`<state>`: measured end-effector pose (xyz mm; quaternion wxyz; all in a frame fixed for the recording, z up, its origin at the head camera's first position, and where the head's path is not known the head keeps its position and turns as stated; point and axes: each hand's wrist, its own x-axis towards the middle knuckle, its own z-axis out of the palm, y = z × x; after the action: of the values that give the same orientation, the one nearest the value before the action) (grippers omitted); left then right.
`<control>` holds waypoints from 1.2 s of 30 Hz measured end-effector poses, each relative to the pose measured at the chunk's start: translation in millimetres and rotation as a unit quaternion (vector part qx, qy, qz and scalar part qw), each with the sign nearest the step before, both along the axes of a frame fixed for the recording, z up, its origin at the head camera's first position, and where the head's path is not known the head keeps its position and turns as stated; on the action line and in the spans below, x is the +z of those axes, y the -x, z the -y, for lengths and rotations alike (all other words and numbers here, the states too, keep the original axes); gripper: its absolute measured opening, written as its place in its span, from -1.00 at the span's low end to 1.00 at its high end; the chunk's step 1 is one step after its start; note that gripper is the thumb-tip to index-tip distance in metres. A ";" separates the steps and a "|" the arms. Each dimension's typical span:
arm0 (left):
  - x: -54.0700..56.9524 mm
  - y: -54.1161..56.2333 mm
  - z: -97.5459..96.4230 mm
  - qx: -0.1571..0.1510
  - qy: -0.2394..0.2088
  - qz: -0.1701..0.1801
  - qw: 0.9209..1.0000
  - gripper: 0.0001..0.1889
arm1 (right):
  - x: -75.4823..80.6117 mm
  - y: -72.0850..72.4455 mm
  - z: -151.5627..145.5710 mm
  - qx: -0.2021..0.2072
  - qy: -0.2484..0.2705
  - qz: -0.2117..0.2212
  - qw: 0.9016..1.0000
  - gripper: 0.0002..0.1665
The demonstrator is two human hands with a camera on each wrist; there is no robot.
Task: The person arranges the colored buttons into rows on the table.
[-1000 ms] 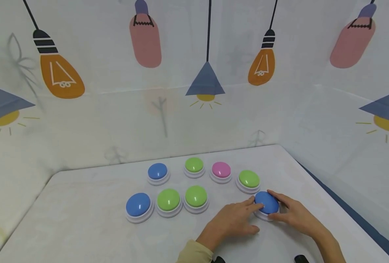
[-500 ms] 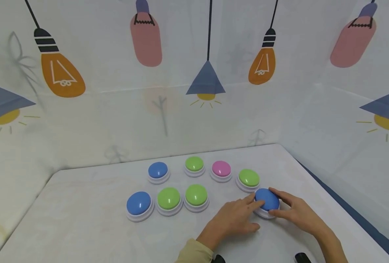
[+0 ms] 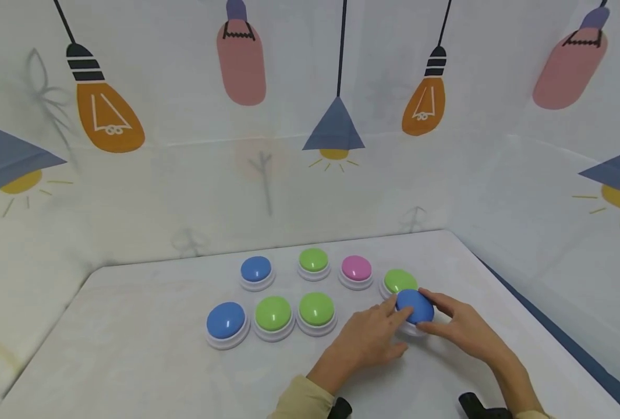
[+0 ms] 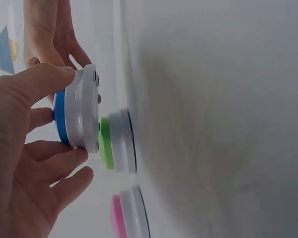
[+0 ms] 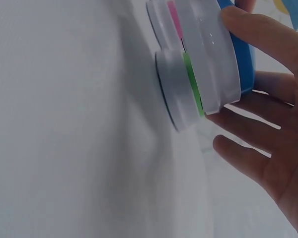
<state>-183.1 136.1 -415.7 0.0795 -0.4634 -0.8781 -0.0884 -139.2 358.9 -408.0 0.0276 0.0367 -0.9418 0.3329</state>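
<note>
Both hands hold a round push button with a blue dome (image 3: 415, 304) and a white base, raised off the table. In the left wrist view, the left hand (image 4: 17, 144) grips its rim between thumb and fingers. From the other side the right hand (image 5: 283, 119) pinches the base, thumb opposite the fingers. The head view has the left hand (image 3: 362, 343) at the button's left and the right hand (image 3: 467, 329) at its right. A green button (image 3: 400, 279) stands on the table just behind, partly covered by the held one.
A pink button (image 3: 356, 267), a green button (image 3: 313, 260) and a blue button (image 3: 255, 269) stand along the back. Nearer are a blue button (image 3: 226, 320) and two green buttons (image 3: 273, 314). Patterned cloth (image 3: 210, 192) rises behind the white table (image 3: 131, 349).
Both hands have lifted the blue button off the table and moved it slightly left and toward the green button behind it. The other buttons stay put; the view shifts slightly.
</note>
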 end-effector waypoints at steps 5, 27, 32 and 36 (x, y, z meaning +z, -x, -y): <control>6.1 6.2 13.0 0.017 0.005 0.017 1.000 -0.27 | 5.6 10.9 13.3 0.023 0.003 -0.019 1.000 -0.09; 0.0 27.4 70.9 0.037 -0.014 -0.026 0.999 -0.28 | -2.7 53.0 75.4 0.073 0.016 -0.041 0.996 -0.10; -5.5 28.0 74.8 0.040 -0.003 -0.017 0.999 -0.26 | -5.8 53.6 81.7 0.069 0.006 -0.038 0.997 -0.09; -8.5 27.6 75.1 0.048 0.015 -0.011 0.999 -0.26 | -8.9 53.1 83.5 0.073 -0.007 -0.038 0.997 -0.12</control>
<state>-210.7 61.0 -424.2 0.0869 -0.4230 -0.8995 -0.0664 -192.3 275.5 -416.9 0.0385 0.1177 -0.9372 0.3261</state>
